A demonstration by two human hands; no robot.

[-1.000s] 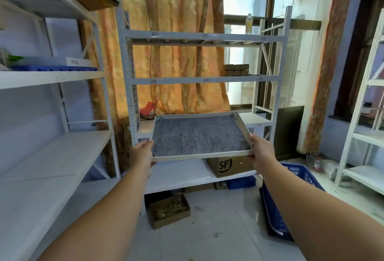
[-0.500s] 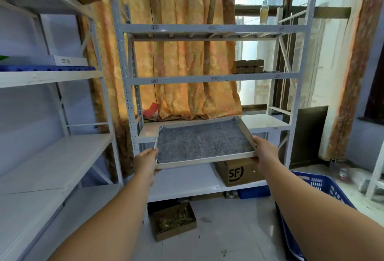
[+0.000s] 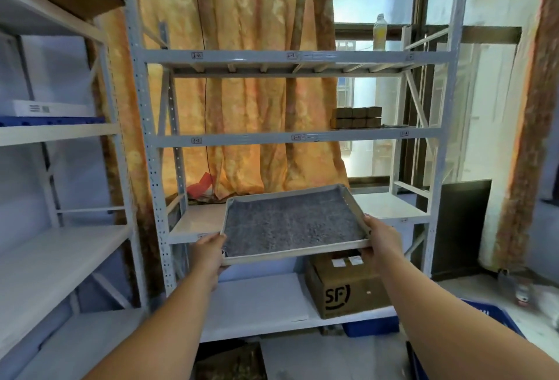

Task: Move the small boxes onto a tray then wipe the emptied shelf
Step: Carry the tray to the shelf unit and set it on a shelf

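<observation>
I hold a shallow white tray (image 3: 298,253) lined with a grey mat, level in front of the metal rack. My left hand (image 3: 208,251) grips its near left corner and my right hand (image 3: 382,237) grips its near right corner. Nothing lies on the tray. Several small brown boxes (image 3: 356,117) stand stacked in two rows on the right part of the rack's middle shelf (image 3: 242,139), above and beyond the tray. The tray's far edge reaches over the lower white shelf (image 3: 196,224).
A cardboard box marked SF (image 3: 348,289) sits on the bottom shelf under the tray. A blue crate (image 3: 490,319) stands on the floor at the right. Another white rack (image 3: 57,252) runs along the left. A bottle (image 3: 379,30) stands on the top shelf.
I have stepped closer to the rack. The tray, held in both hands, has come nearer to the lower shelf and now overlaps its front edge.
</observation>
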